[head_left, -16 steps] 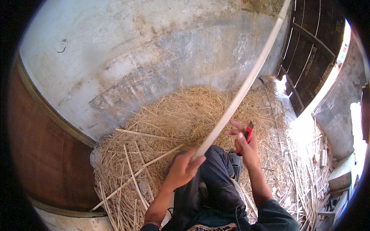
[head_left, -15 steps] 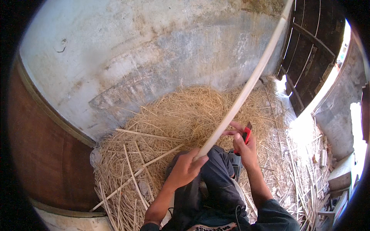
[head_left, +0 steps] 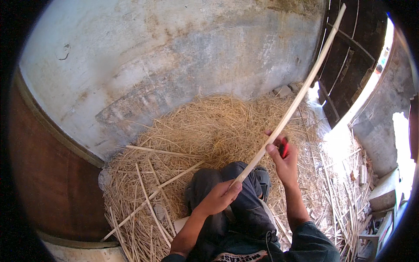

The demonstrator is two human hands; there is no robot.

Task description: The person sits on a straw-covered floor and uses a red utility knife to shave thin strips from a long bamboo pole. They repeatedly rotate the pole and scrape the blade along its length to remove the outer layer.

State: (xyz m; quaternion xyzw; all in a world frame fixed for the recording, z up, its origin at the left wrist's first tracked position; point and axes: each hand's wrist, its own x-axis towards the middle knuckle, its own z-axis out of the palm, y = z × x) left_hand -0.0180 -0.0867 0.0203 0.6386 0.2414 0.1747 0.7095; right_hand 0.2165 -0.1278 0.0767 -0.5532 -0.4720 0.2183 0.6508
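My left hand (head_left: 221, 197) grips the lower end of a long pale bamboo strip (head_left: 293, 107) above my knees. The strip slants up and away to the right, its far tip in front of the dark wooden door. Closed around a red utility knife (head_left: 284, 148), my right hand (head_left: 286, 163) also meets the strip partway up, thumb against its near side and fingertips behind it. The knife's blade cannot be made out here.
A heap of thin straw-like shavings (head_left: 218, 118) spreads before my knees up to the stained wall (head_left: 196, 56). Longer strips (head_left: 152, 196) lie across it at the left. A dark slatted door (head_left: 349, 52) stands at the far right, and a concrete block (head_left: 384, 192) sits near the right edge.
My right hand has come up against the strip, with the knife turned in it. The strip has shifted so that its far tip now shows. My left hand still holds its lower end.
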